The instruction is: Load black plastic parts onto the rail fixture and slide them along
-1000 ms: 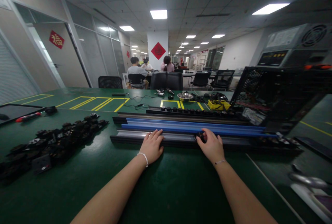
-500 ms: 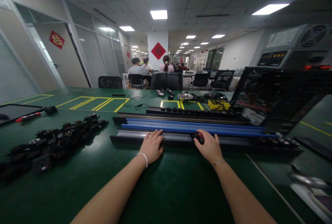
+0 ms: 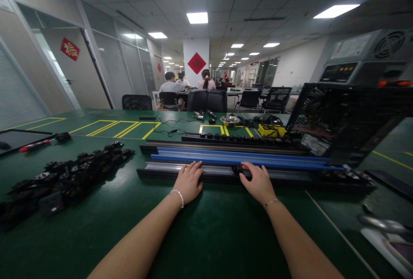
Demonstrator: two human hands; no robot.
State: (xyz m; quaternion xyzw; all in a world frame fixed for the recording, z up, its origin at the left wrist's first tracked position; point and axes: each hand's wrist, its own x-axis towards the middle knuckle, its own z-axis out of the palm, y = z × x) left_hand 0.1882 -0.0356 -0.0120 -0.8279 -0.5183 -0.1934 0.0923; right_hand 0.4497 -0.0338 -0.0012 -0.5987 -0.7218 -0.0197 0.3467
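Note:
My left hand (image 3: 189, 183) lies on the near metal rail (image 3: 161, 167), its fingers spread flat over the groove. Farther right along the same rail, my right hand (image 3: 258, 181) has thumb and fingers around the right side of a small black part (image 3: 237, 169), which sits in the groove. Just behind runs a blue rail (image 3: 226, 157), parallel to the near one. More small black parts (image 3: 342, 175) are at the right end of the near rail.
A pile of black parts (image 3: 80, 171) covers the left of the green table (image 3: 206, 236). An open computer case (image 3: 348, 119) stands at the right. Behind the rails are a metal bowl (image 3: 230, 120) and a yellow box (image 3: 271, 131). People sit in the background.
My right hand has shifted slightly left, and the small black part has moved left along the groove with it. My left hand has stayed in place.

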